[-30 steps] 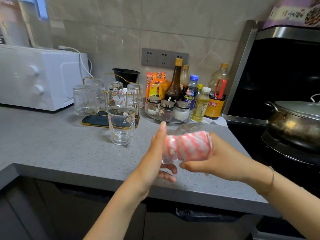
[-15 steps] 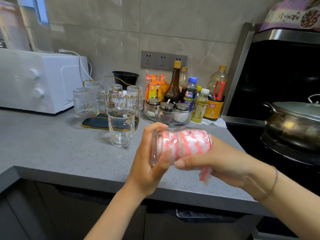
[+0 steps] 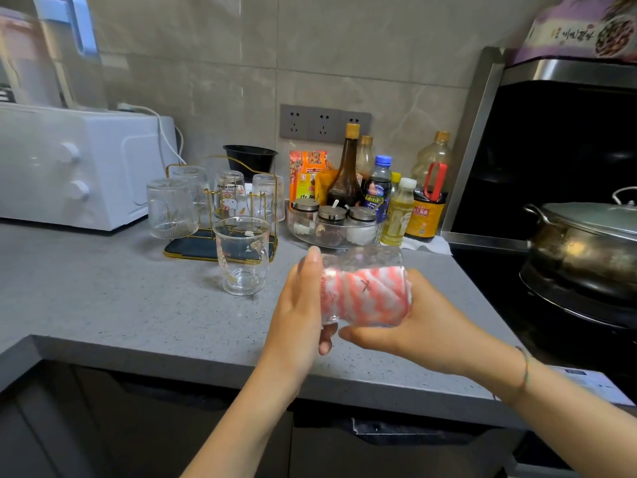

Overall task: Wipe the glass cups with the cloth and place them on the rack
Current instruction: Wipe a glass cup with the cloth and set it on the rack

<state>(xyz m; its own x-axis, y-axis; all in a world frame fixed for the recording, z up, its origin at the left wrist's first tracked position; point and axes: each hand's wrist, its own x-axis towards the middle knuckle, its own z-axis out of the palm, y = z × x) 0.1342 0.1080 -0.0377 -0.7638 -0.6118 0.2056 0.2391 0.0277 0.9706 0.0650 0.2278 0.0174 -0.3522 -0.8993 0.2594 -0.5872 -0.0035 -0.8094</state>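
Several upturned glasses already sat on the rack at the far left, so the job looked well along. One upright cup waited on the counter just in front of it. The glass cup being wiped lay on its side above the counter's near edge, its long axis running left to right; I couldn't tell which end was the mouth. The left hand clasped its left end, and the right hand gripped the cloth round it.
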